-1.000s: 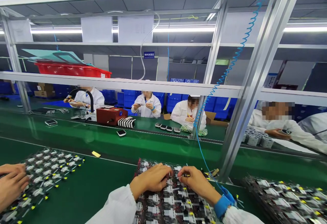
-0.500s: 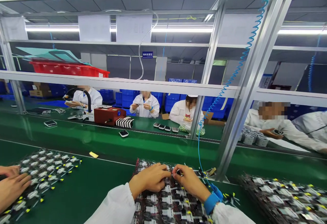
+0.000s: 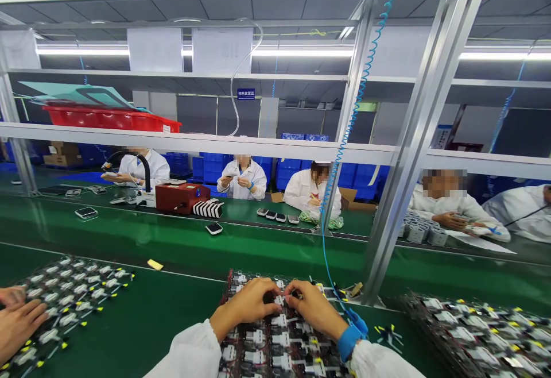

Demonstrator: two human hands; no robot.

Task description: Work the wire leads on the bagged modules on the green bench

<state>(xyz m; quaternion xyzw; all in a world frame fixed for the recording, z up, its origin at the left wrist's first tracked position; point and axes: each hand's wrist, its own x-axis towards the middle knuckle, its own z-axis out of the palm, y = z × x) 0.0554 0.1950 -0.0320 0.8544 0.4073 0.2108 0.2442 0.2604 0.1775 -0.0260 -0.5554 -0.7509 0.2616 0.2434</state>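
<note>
A tray of small electronic assemblies (image 3: 282, 340) lies in front of me, with rows of white parts, dark wires and some yellow tips. Over its far half, my left hand (image 3: 249, 304) is bent, thumb and fingers drawn together. Facing it, my right hand (image 3: 310, 306) pinches at nearly the same spot, the fingertips of both almost meeting. Whatever sits between the fingers is too small and covered to make out. A blue wrist strap (image 3: 350, 338) circles my right wrist, with a coiled blue cord (image 3: 329, 263) running upward from it.
Similar trays stand at right (image 3: 486, 332) and left (image 3: 73, 292), a co-worker's hands (image 3: 21, 315) on the left one. Loose yellow-tipped parts (image 3: 390, 336) lie by my right wrist. Beyond, a green belt (image 3: 172, 246) carries handheld devices (image 3: 214, 228). A metal post (image 3: 396, 194) rises at right.
My left thumb has parted a little from its fingers, while both hands stay over the same part of the tray. The device on the belt has shifted slightly right. My view has turned a little.
</note>
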